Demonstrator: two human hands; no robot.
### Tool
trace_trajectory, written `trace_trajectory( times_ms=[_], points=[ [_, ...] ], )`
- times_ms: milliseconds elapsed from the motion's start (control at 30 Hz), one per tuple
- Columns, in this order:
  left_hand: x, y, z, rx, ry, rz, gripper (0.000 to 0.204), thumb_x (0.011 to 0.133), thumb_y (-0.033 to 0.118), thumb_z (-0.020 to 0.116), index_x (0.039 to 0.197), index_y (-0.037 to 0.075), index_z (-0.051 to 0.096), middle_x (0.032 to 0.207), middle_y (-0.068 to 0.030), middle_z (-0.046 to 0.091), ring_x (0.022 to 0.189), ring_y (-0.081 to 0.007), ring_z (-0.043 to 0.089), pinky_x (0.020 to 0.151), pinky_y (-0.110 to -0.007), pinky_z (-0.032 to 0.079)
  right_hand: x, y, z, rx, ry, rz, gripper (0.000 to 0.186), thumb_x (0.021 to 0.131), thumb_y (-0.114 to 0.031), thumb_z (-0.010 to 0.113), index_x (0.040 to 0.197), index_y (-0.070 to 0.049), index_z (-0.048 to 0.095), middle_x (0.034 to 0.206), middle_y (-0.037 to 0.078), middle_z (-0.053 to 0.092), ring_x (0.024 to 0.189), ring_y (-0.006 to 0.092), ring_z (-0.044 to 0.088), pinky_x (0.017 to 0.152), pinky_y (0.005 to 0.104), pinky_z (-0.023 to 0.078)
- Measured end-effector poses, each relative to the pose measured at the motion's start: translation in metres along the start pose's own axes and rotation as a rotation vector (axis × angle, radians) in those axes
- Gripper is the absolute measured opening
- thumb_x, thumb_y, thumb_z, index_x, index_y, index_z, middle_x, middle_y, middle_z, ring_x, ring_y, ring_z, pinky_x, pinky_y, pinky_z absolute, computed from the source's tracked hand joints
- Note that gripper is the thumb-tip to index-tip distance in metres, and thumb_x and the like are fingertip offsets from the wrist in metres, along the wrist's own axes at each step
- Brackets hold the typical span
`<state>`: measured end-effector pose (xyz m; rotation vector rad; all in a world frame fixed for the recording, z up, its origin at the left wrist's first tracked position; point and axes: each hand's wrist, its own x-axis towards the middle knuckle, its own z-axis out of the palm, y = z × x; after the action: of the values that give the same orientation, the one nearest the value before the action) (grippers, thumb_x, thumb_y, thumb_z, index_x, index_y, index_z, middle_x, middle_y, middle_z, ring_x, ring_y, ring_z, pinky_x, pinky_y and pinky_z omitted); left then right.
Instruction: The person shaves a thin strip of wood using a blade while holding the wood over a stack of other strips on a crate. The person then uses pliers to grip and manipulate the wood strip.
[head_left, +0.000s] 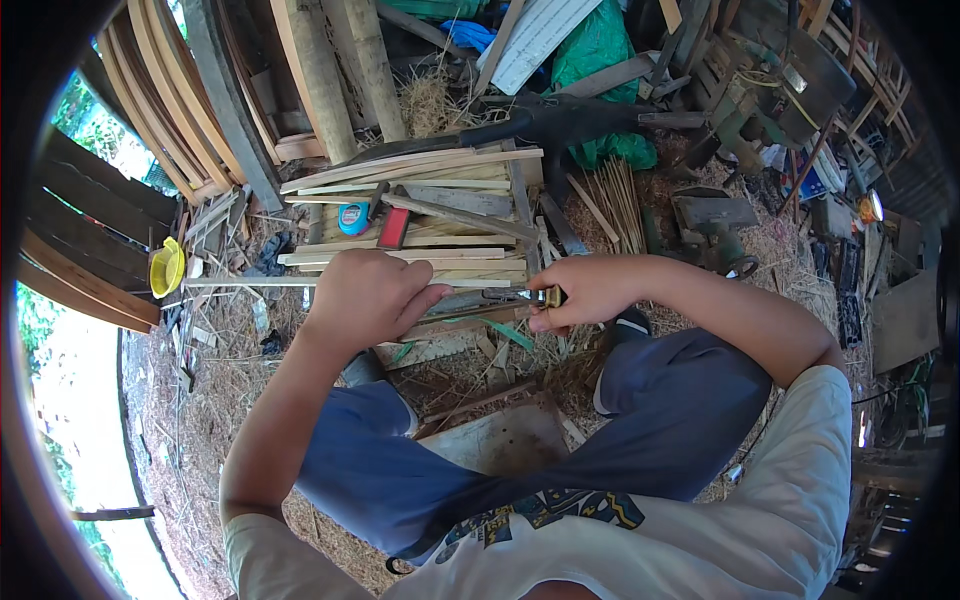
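My left hand (366,294) is closed in a fist on a thin wooden strip (250,282). That strip runs sideways, sticking out past both sides of the fist. In my right hand (592,290) is a small hand tool with a yellow-and-black body (550,296). Its metal front points left toward the strip's end; whether the two touch I cannot tell. Beyond my hands, more wooden strips (400,165) lie across a low wooden bench (521,190). Among them are a blue tape measure (353,218) and a hammer-like tool with a red part (394,228).
A yellow bowl (167,267) sits at the left by curved wooden boards (90,275). A bundle of thin sticks (617,205) lies right of the bench. Machinery (775,100) stands at the far right, and green plastic sheeting (600,55) at the back. Shavings cover the floor.
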<state>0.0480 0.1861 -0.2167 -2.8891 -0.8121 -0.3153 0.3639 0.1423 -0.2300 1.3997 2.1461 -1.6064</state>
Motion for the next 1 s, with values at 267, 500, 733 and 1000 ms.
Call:
trace_trajectory(
  times_ms=[267,500,733,1000],
  points=[
    [0.002,0.002,0.0,-0.024,0.015,0.0,0.042,0.102,0.043,0.07,0.074,0.012,0.061,0.06,-0.0067,0.06,0.059,-0.0324,0.065,0.056,-0.048,0.049,0.007,0.011,0.005,0.064,-0.01,-0.097,0.032,0.108,-0.036,0.069,0.113,-0.004,0.07,0.096,0.005,0.08,0.092,0.0143,0.075,0.087,0.0342,0.057],
    [0.005,0.004,-0.001,-0.035,-0.08,-0.024,0.043,0.104,0.045,0.067,0.076,0.013,0.065,0.061,-0.0074,0.063,0.061,-0.0327,0.067,0.058,-0.048,0.05,0.005,0.0,0.002,0.142,-0.075,-0.024,0.03,0.108,-0.034,0.07,0.113,-0.005,0.067,0.089,0.001,0.076,0.086,0.0113,0.072,0.084,0.0329,0.056],
    [0.006,0.002,-0.004,-0.072,-0.118,-0.02,0.043,0.105,0.045,0.066,0.077,0.013,0.068,0.062,-0.0089,0.064,0.062,-0.0338,0.068,0.059,-0.048,0.05,0.007,0.002,-0.001,0.134,-0.128,-0.002,0.033,0.106,-0.037,0.074,0.11,-0.004,0.074,0.099,0.004,0.082,0.092,0.0135,0.075,0.094,0.0334,0.054],
    [0.006,0.003,-0.007,-0.132,-0.22,-0.053,0.052,0.107,0.052,0.06,0.078,0.013,0.077,0.062,-0.0127,0.065,0.061,-0.0372,0.068,0.059,-0.05,0.053,0.008,0.015,0.001,0.393,-0.278,0.019,0.041,0.106,-0.038,0.075,0.122,-0.001,0.07,0.101,0.005,0.083,0.099,0.0158,0.076,0.1,0.033,0.054]
  ],
)
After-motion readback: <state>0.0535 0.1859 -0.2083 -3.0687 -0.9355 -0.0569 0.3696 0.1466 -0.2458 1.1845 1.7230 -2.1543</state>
